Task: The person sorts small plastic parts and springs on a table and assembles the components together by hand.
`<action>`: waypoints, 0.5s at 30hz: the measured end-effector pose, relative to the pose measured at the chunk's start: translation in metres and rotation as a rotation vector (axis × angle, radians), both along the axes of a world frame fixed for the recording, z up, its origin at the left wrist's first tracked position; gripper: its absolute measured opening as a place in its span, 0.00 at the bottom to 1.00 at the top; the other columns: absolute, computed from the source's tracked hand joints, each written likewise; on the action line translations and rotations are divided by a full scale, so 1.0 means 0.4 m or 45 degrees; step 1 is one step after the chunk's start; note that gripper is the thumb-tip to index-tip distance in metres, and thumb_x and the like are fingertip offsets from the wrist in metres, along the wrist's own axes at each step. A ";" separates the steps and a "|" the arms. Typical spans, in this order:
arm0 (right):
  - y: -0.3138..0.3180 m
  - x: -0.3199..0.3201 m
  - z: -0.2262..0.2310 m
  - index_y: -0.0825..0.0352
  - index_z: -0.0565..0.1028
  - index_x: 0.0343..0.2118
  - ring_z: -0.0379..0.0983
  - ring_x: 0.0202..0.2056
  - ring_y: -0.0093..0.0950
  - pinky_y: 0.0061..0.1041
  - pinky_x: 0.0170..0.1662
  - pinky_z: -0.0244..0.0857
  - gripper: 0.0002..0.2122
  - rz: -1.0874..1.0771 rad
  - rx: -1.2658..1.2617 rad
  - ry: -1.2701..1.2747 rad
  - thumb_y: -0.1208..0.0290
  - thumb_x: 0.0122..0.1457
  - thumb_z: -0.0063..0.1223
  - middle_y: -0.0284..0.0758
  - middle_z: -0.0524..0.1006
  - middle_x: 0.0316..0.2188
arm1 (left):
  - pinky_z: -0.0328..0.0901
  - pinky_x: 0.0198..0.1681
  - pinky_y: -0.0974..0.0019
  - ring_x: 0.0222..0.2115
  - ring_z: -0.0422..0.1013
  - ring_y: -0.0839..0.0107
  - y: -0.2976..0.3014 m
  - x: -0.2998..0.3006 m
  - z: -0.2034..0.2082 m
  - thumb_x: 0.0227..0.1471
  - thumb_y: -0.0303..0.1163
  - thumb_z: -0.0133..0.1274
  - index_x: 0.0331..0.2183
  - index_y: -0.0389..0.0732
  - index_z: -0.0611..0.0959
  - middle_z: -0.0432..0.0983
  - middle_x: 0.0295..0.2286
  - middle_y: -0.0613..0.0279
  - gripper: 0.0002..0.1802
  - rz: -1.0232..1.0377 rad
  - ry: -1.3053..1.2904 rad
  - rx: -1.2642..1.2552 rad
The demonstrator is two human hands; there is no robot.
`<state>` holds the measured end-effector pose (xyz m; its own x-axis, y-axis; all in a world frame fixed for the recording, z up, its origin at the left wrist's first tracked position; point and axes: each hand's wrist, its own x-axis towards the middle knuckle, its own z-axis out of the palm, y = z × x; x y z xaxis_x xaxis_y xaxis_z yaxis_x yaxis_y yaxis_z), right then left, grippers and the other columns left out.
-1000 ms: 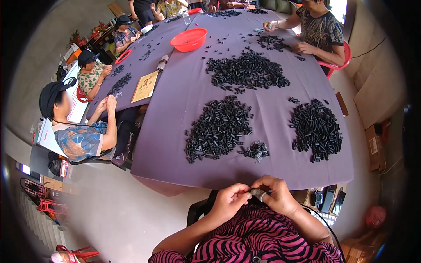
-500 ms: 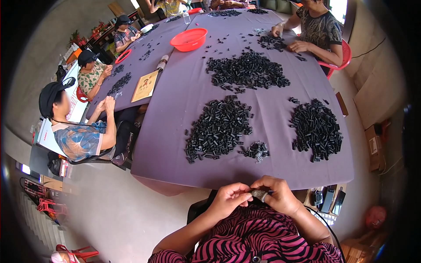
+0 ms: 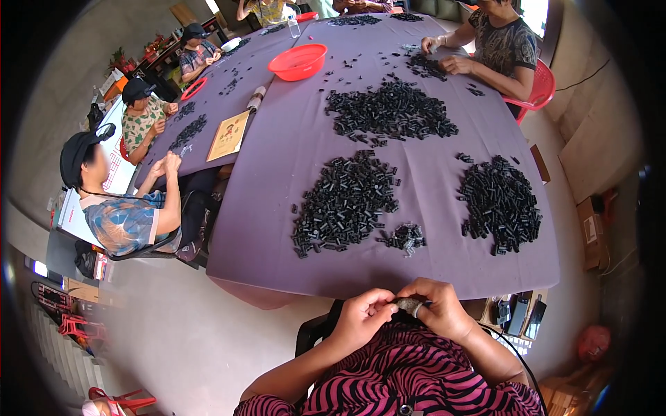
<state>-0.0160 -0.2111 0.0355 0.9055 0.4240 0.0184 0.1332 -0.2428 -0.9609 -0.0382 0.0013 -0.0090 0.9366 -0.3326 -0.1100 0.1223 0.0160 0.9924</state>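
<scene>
Fingers of left hand (image 3: 365,317) and right hand (image 3: 440,310) are bunched together; whether anything is clamped cannot be told. Between them a grey-brown item (image 3: 408,305) is seen, near the purple-covered table (image 3: 437,274), where black pieces (image 3: 343,204) are heaped in 3 large near piles.

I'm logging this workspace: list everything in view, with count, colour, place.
Tablecloth: count unclear, purple-grey, centre
Large parts piles: three, black, nearer half
Small parts pile: one, black and pale, front centre
Other parts: many, black, far and left
Basins: at least two, red, middle and far
Booklet: one, yellowish, left side
Bottle: one, clear, far end
Bowl: one, white, far left
Co-workers: at least six, varied clothes, around the tablecloth
Chair: at least one, red, right
Box: at least one, brown, right
Small piece: one, grey-brown, lower centre
Own clothing: pink and black, bottom
Left hand: one, lower centre
Right hand: one, beside it
</scene>
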 end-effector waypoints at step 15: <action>-0.010 0.016 0.028 0.68 0.68 0.62 0.75 0.46 0.36 0.30 0.49 0.70 0.35 0.022 -0.067 -0.015 0.83 0.46 0.61 0.41 0.76 0.47 | 0.71 0.46 0.64 0.41 0.77 0.70 -0.001 0.015 0.033 0.61 0.28 0.56 0.45 0.36 0.81 0.82 0.41 0.56 0.11 0.165 0.611 -0.619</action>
<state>-0.0095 -0.2153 0.0469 0.8979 0.4402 0.0058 0.1487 -0.2908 -0.9452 -0.0321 0.0009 0.0042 0.8571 -0.3380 -0.3888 0.5129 0.4888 0.7057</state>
